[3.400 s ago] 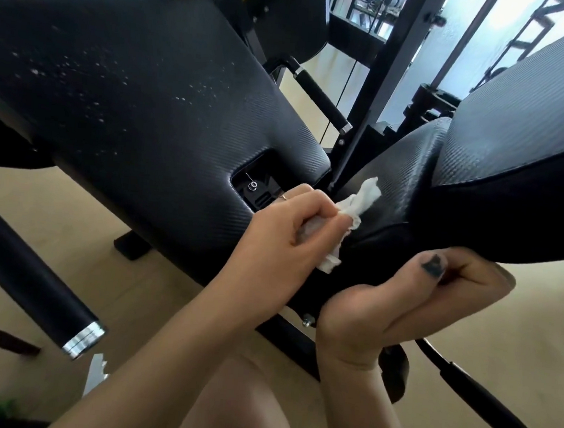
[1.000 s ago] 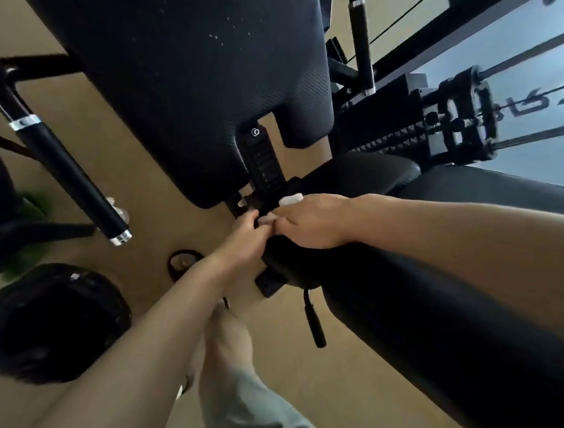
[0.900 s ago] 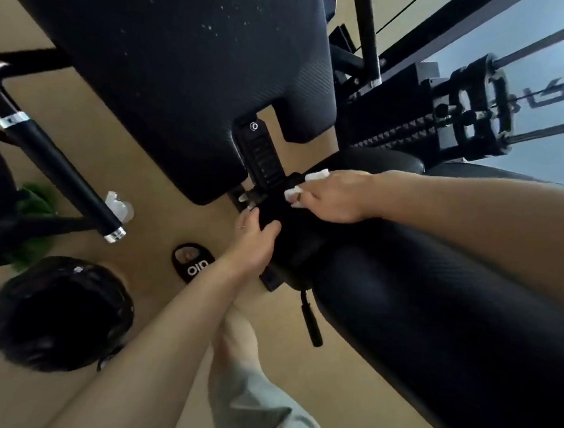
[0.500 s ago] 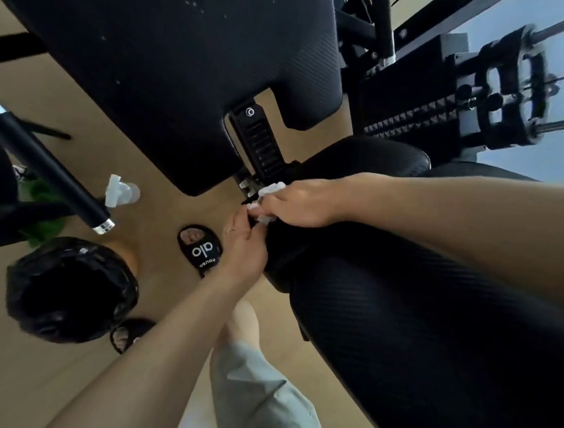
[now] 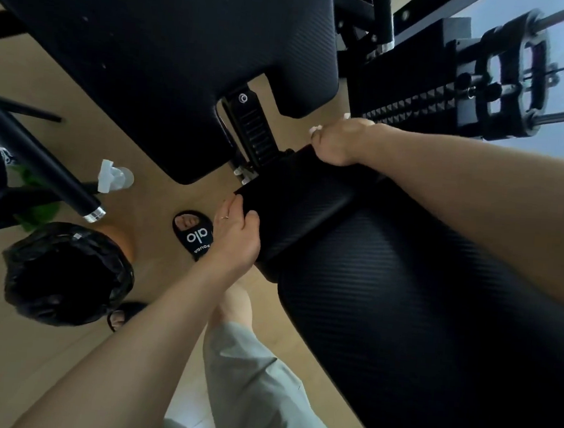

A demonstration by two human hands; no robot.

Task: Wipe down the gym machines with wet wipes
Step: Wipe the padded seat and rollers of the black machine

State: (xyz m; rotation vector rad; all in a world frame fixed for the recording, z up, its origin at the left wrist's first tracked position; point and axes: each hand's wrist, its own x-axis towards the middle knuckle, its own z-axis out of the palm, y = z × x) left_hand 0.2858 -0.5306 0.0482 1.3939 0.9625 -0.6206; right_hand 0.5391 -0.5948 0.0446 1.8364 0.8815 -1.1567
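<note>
Wipe, white and crumpled, pinched in right hand; left hand grips woven-textured black pad.

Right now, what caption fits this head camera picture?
Right hand wipes the black pad; left hand steadies it.

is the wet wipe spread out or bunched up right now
Bunched up: only small white bits of the wet wipe show past the right hand gripping it.

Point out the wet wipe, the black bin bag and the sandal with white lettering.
wet wipe [image 5: 315, 129], head view, white edge showing beside the right hand's fingers.
black bin bag [image 5: 66, 274], head view, dark inside of its opening.
sandal [image 5: 196, 235], head view, strap bearing the lettering.
</note>
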